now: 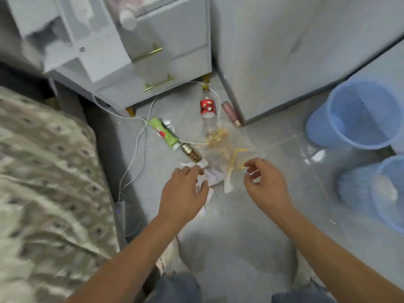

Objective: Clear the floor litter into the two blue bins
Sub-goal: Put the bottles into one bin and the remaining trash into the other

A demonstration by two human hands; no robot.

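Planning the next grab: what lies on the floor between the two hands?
In the head view, crumpled paper and the clear plastic bag's near edge lie between the left hand and right hand.

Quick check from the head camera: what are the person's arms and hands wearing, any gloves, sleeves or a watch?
Both forearms are bare up to the frame edge: no sleeves showing. The left hand and right hand wear no gloves, and no watch, ring or band is visible. Blue denim trousers show at the bottom.
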